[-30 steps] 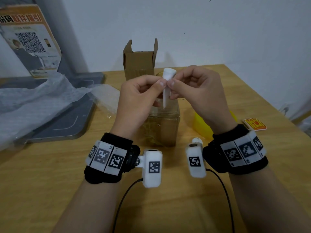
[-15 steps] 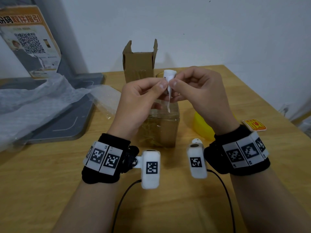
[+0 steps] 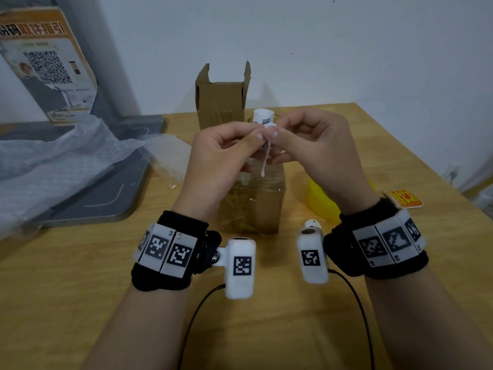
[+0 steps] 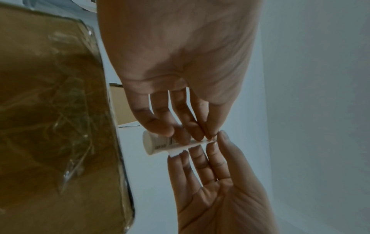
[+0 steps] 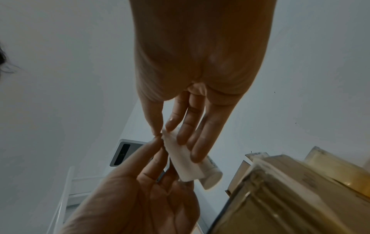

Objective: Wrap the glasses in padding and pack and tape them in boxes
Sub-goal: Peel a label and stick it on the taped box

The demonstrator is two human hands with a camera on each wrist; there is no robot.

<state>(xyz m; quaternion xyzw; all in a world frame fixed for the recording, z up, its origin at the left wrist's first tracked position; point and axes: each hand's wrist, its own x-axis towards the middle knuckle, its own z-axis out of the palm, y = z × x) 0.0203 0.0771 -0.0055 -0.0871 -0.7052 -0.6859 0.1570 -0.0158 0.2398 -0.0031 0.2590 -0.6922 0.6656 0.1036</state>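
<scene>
Left hand pinching white label roll | right hand pinching its strip | above taped box

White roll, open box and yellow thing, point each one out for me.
White roll (image 3: 262, 117): head view, its printed upper end above the fingertips.
Open box (image 3: 221, 102): head view, its inner back wall.
Yellow thing (image 3: 318, 198): head view, its side beside the right wrist.
</scene>
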